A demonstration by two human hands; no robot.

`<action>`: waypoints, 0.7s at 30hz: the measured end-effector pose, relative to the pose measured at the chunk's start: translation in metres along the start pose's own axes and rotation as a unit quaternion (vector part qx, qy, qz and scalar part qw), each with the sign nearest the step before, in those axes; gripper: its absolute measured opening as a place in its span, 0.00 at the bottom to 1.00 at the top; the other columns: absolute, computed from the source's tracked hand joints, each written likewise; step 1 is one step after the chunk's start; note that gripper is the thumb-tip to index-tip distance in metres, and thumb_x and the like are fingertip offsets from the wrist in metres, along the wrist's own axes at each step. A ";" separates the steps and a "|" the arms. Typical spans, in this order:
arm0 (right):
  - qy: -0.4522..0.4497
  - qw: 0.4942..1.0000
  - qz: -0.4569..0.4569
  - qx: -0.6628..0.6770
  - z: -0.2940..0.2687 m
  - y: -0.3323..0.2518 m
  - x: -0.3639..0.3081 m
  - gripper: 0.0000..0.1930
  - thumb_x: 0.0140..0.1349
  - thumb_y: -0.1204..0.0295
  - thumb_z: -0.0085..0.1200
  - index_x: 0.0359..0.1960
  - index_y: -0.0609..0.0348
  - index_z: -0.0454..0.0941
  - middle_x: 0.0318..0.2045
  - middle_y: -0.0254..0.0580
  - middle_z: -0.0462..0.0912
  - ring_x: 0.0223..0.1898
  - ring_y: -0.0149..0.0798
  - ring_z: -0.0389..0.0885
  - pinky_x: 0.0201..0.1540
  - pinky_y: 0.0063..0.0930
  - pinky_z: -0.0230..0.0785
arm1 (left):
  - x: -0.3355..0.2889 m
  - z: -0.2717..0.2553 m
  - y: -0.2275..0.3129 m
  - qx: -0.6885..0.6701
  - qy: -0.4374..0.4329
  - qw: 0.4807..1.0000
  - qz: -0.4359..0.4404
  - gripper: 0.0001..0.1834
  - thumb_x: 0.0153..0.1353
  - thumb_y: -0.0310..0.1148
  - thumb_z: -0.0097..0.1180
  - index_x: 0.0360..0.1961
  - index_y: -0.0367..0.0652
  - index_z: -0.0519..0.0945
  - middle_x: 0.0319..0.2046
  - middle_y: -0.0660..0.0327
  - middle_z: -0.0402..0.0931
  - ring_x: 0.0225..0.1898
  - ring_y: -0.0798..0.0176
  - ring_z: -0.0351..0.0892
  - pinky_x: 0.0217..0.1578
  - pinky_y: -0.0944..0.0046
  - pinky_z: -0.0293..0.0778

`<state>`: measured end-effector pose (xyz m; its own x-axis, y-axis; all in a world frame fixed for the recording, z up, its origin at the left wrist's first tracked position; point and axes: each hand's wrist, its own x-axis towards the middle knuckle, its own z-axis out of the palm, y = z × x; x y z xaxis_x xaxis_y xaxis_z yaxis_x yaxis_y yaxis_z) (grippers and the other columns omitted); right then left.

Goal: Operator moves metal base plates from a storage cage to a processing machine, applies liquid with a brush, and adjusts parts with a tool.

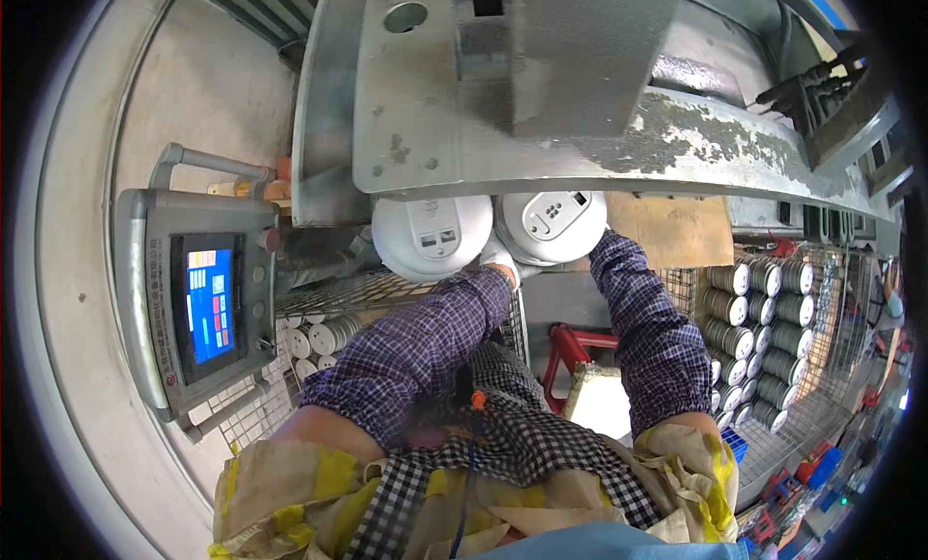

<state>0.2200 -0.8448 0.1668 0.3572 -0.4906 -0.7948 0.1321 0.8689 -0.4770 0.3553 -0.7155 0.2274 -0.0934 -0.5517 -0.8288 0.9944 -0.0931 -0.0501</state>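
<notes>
Two white rounded housings sit side by side under the front edge of a metal machine beam. The left housing (432, 239) has a pair of small dark rectangular openings. On the right housing (551, 229) there is an oblong panel with a cluster of holes and a square opening. My left hand (500, 258), in a pale glove, reaches between the two, against the right one's left side; its fingers are hidden. My right forearm ends at the right housing's right edge, where that hand is hidden. Checked sleeve covers are on both forearms.
A grey control panel (198, 299) with a lit screen stands at left. Above spans the worn metal beam (677, 140). A cardboard sheet (677, 229) lies right of the housings. Wire baskets hold stacked round discs (759, 338). A red metal frame (570, 352) stands below.
</notes>
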 end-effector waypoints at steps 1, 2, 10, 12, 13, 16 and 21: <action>-0.001 1.000 0.000 -0.004 0.000 0.001 0.002 0.29 0.67 0.45 0.36 0.64 0.44 0.64 0.65 0.34 0.65 0.66 0.42 0.57 0.67 0.46 0.44 | 0.007 -0.009 -0.002 0.023 0.014 0.999 0.020 0.43 0.60 0.70 0.22 0.68 0.55 0.60 0.69 0.54 0.55 0.68 0.41 0.53 0.61 0.26 0.50; -0.001 1.000 0.000 -0.006 -0.004 -0.002 0.001 0.29 0.67 0.45 0.36 0.65 0.44 0.64 0.65 0.34 0.64 0.66 0.42 0.57 0.67 0.47 0.43 | 0.011 -0.019 0.002 0.040 0.027 0.999 0.019 0.41 0.63 0.67 0.23 0.69 0.54 0.57 0.69 0.53 0.54 0.69 0.43 0.52 0.60 0.26 0.52; -0.027 0.997 0.029 -0.066 -0.002 -0.015 0.010 0.31 0.66 0.43 0.35 0.65 0.44 0.63 0.66 0.34 0.63 0.67 0.43 0.55 0.69 0.48 0.40 | 0.016 -0.030 -0.025 0.042 0.111 0.991 0.068 0.38 0.64 0.63 0.33 0.67 0.49 0.60 0.67 0.52 0.57 0.64 0.47 0.60 0.57 0.38 0.61; -0.025 0.996 0.033 -0.077 -0.004 -0.017 0.011 0.31 0.66 0.43 0.35 0.65 0.44 0.63 0.66 0.33 0.63 0.68 0.43 0.54 0.69 0.48 0.39 | 0.009 -0.027 -0.034 0.043 0.112 0.991 0.054 0.37 0.65 0.62 0.35 0.67 0.47 0.61 0.67 0.52 0.58 0.63 0.48 0.62 0.57 0.41 0.63; -0.023 0.996 0.032 -0.079 -0.004 -0.016 0.010 0.31 0.66 0.42 0.35 0.65 0.43 0.63 0.67 0.33 0.62 0.68 0.43 0.54 0.69 0.49 0.38 | 0.004 -0.027 -0.038 0.045 0.110 0.992 0.043 0.37 0.65 0.61 0.36 0.67 0.47 0.62 0.67 0.51 0.59 0.63 0.48 0.63 0.56 0.43 0.65; -0.026 0.995 0.038 -0.088 -0.005 -0.014 0.006 0.32 0.66 0.42 0.35 0.66 0.43 0.63 0.67 0.33 0.62 0.69 0.43 0.53 0.70 0.49 0.37 | -0.023 -0.027 -0.049 0.092 0.114 0.989 0.020 0.36 0.66 0.59 0.40 0.66 0.45 0.63 0.66 0.51 0.60 0.61 0.50 0.66 0.55 0.47 0.68; -0.025 0.995 0.060 -0.072 -0.008 -0.001 -0.001 0.33 0.65 0.41 0.34 0.66 0.43 0.62 0.68 0.33 0.61 0.70 0.44 0.52 0.71 0.50 0.35 | -0.100 -0.080 -0.029 0.273 -0.072 0.954 -0.104 0.34 0.67 0.56 0.45 0.66 0.43 0.63 0.66 0.52 0.61 0.58 0.55 0.71 0.54 0.53 0.71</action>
<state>0.2124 -0.8460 0.1649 0.4088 -0.3770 -0.8311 -0.0470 0.9008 -0.4317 0.3400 -0.5911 0.2667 -0.3305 -0.5780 -0.7462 0.7827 -0.6096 0.1255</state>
